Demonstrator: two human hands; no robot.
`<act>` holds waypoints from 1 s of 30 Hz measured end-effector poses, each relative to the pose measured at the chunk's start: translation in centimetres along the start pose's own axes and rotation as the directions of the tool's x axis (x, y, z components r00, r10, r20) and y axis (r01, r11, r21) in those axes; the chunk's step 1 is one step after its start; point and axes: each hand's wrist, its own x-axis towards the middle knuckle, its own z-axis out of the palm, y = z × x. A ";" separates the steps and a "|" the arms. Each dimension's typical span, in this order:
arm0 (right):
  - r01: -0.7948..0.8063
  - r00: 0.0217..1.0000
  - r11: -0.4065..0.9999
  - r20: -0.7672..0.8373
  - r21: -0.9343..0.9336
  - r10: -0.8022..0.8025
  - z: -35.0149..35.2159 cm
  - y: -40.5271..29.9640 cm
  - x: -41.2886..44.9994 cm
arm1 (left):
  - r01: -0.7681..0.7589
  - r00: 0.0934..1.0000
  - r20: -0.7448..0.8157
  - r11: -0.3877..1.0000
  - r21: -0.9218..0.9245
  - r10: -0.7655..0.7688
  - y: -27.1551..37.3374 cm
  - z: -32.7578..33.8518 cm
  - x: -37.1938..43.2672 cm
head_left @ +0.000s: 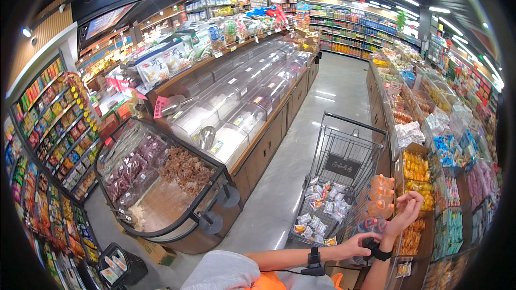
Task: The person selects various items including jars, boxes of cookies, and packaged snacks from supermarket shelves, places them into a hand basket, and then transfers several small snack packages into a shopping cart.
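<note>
My left hand reaches across to my right wrist, its thumb and fingers on a black wrist-worn device. My right hand is raised, fingers loosely bent and apart, with nothing in it. It is beside bottles of orange drink at the right-hand display. A black strap with a small device sits on my left wrist, with a cable near it. Just beyond my hands stands a metal shopping cart holding many small wrapped packets. Dark-capped bottles beside my left hand are partly hidden.
A long counter of clear-lidded bins runs along the left, with a rounded bin of brown sugar-like lumps at its near end. Right is a counter of packaged snacks. Between them lies a grey aisle floor. A black basket stands lower left.
</note>
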 end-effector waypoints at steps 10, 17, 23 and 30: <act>0.686 0.561 0.695 0.767 -0.218 -0.313 2.6 4.3 3.6 | -0.078 0.972 -0.183 0.937 0.340 0.148 -0.9 -1.4 3.5; -0.621 0.606 0.770 0.713 0.147 0.353 -0.1 11.0 4.7 | 0.251 0.954 -0.098 0.935 -0.249 -0.282 -1.4 -2.9 5.0; -0.291 0.484 0.935 0.812 -0.202 0.326 0.9 9.2 4.3 | 0.008 0.979 -0.176 0.882 -0.471 -0.103 -4.9 -2.8 6.8; 0.102 0.552 0.955 0.814 -0.280 0.180 0.5 7.0 6.0 | -0.020 0.981 -0.189 0.929 -0.370 -0.054 -3.6 0.7 6.6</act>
